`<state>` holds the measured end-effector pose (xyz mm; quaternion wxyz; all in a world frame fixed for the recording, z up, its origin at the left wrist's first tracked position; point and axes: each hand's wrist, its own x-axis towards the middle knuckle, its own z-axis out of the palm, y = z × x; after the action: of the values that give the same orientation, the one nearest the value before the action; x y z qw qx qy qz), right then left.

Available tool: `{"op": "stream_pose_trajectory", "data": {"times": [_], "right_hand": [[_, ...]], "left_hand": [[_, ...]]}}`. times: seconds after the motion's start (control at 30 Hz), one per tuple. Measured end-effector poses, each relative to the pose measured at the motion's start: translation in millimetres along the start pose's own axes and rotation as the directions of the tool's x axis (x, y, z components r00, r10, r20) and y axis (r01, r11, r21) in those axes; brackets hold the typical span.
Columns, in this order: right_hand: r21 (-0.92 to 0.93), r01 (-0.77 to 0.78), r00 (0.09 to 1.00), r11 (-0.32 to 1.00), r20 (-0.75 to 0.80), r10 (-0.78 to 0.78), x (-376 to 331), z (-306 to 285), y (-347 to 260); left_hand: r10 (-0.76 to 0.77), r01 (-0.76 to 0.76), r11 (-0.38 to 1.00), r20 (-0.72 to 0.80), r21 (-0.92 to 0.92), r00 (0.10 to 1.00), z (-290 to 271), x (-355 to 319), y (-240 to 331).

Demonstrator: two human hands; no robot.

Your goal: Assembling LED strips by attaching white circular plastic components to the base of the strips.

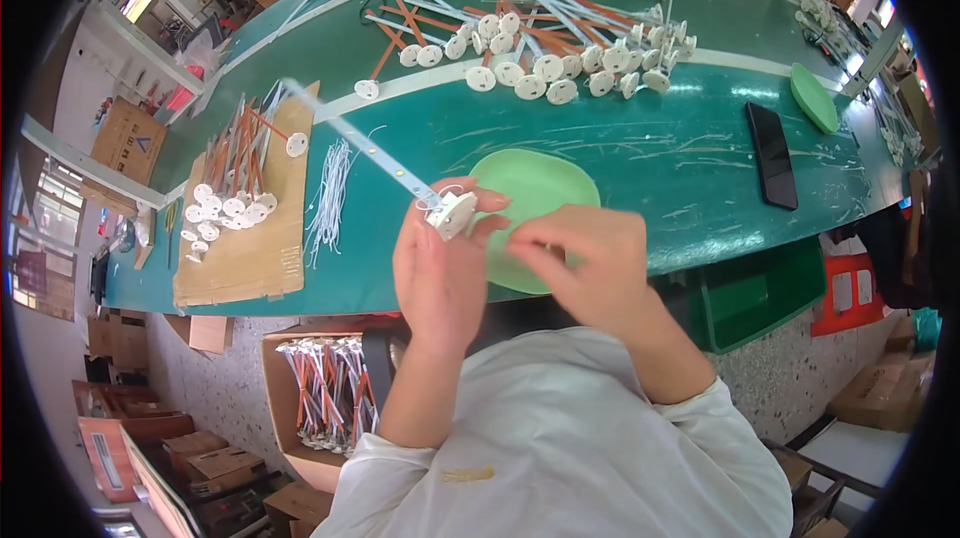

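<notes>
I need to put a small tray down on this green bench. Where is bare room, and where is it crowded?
Bare bench lies between the green plate and the black phone, below the white stripe. Crowded: the pile of white-capped rods beyond the stripe, and the cardboard sheet with the white wire bundle.

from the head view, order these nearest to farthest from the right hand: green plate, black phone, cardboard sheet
1. green plate: directly under and just beyond the right hand.
2. black phone: on the table, off to the right.
3. cardboard sheet: far left, past the left hand.
</notes>
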<state>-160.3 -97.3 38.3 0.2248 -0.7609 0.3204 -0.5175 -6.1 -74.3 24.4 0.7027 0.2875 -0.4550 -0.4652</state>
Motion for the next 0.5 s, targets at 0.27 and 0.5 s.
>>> {"op": "stream_pose_trajectory", "data": {"times": [0.27,0.5], "right_hand": [[-0.051,0.267,0.964,0.962,0.012,-0.267,-29.2,22.0,-21.7],[0.308,-0.170,0.979,0.936,-0.059,0.197,-36.5,25.7,-31.9]], "left_hand": [[0.065,0.030,0.899,0.203,-0.436,0.977,5.1,-17.2,18.3],[0.194,-0.067,0.929,0.324,-0.364,0.926,4.9,-23.9,17.0]]}}
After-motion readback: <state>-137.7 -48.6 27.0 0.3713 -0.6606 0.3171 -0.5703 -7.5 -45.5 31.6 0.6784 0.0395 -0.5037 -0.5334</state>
